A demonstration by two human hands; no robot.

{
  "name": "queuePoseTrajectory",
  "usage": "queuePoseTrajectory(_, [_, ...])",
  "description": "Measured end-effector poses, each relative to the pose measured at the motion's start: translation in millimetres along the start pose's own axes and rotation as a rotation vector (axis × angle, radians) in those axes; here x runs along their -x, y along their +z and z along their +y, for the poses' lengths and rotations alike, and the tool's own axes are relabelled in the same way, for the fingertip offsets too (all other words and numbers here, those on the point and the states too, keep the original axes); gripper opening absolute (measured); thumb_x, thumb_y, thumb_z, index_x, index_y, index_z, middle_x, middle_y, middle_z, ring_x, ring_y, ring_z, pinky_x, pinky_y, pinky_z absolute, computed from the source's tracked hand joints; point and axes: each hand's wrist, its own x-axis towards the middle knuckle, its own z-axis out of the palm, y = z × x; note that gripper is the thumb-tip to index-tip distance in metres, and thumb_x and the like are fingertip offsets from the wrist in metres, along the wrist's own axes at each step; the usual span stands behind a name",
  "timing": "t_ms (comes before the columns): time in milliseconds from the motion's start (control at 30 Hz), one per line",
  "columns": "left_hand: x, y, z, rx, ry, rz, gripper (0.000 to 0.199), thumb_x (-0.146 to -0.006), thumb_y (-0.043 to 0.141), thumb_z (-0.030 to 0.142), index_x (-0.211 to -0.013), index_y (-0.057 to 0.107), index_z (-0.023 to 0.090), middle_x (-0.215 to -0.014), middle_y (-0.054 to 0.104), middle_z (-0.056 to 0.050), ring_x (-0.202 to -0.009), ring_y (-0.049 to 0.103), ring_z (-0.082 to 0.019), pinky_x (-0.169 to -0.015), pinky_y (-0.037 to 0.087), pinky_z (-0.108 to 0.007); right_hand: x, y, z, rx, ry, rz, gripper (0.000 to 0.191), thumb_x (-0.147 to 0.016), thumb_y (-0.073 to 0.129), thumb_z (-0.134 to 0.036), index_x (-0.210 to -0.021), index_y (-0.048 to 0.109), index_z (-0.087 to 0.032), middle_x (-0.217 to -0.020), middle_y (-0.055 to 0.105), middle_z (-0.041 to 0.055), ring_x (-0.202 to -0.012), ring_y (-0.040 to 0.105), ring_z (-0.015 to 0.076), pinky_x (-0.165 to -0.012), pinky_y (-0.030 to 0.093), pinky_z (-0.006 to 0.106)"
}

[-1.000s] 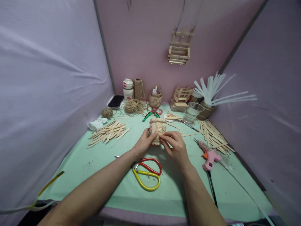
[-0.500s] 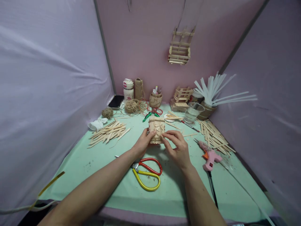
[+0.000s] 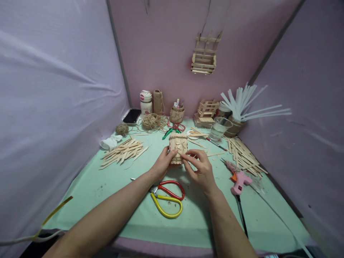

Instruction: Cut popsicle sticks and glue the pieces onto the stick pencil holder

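Observation:
My left hand (image 3: pixel 162 163) is wrapped round the left side of a small holder made of craft sticks (image 3: pixel 178 142), its thumb lying across the front. Petal-shaped wood pieces form a flower on that front, and braided-looking trim runs along its top and bottom. At the lower right of the front, my right hand (image 3: pixel 199 168) has its thumb and index finger pinched together against the surface. Whatever is between those fingertips is too small to make out. Below the holder, scissors (image 3: pixel 169 199) with one red and one yellow handle lie on the green cloth.
Craft sticks lie in a left pile (image 3: pixel 125 150) and a right pile (image 3: pixel 245 156). A pink glue gun (image 3: pixel 239 179) with a black cord rests at the right. Behind are green-handled pliers (image 3: pixel 168 134), twine (image 3: pixel 153 122), a clear cup of water (image 3: pixel 220 129) and a pot of glue sticks (image 3: pixel 233 127).
My right fingertips have shifted slightly left and closed in on the lower front of the holder. My left hand keeps its hold, and the whole view has drifted slightly.

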Motion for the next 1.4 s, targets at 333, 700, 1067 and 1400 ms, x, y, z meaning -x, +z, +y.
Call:
queuePoseTrajectory(333, [-0.9, -1.9, -3.1, -0.027, 0.012, -0.027, 0.044, -0.079, 0.066, 0.041, -0.113, 0.052, 0.018, -0.113, 0.065, -0.011, -0.094, 0.065, -0.021, -0.079, 0.055, -0.036, -0.8, -1.0, -2.4, 0.043, 0.001, -0.034, 0.022, -0.085, 0.059, -0.016, -0.104, 0.067, -0.023, -0.100, 0.060, 0.0084, -0.090, 0.054, 0.0215, -0.079, 0.050, 0.039])
queuePoseTrajectory(700, [-1.5, -5.4, -5.2, -0.086, 0.033, -0.034, 0.053, -0.074, 0.072, 0.041, -0.116, 0.050, 0.018, -0.120, 0.062, -0.013, -0.104, 0.062, -0.024, -0.089, 0.051, -0.039, -0.3, -1.3, -1.9, 0.048, 0.013, -0.037, 0.021, -0.085, 0.059, -0.017, -0.105, 0.066, -0.022, -0.100, 0.059, 0.0085, -0.091, 0.055, 0.0216, -0.080, 0.050, 0.038])
queuePoseTrajectory(1067, [-0.8, -6.2, -3.4, -0.104, 0.082, -0.010, 0.052, -0.072, 0.073, 0.039, -0.113, 0.049, 0.019, -0.115, 0.065, -0.012, -0.102, 0.063, -0.024, -0.091, 0.049, -0.041, 0.7, 0.6, -3.4, -0.026, 0.056, -0.024, 0.021, -0.085, 0.058, -0.018, -0.103, 0.066, -0.024, -0.100, 0.058, 0.0075, -0.095, 0.056, 0.0222, -0.082, 0.050, 0.041])
queuePoseTrajectory(1400, [-8.6, -16.9, -2.0, -0.259, 0.178, 0.050, 0.061, -0.071, 0.074, 0.041, -0.119, 0.045, 0.019, -0.112, 0.065, -0.013, -0.100, 0.064, -0.025, -0.085, 0.052, -0.040, -0.1, -5.3, -2.0, -0.156, 0.197, 0.427, 0.012, -0.085, 0.057, -0.018, -0.094, 0.063, -0.021, -0.092, 0.056, 0.0062, -0.086, 0.055, 0.0205, -0.071, 0.049, 0.036])
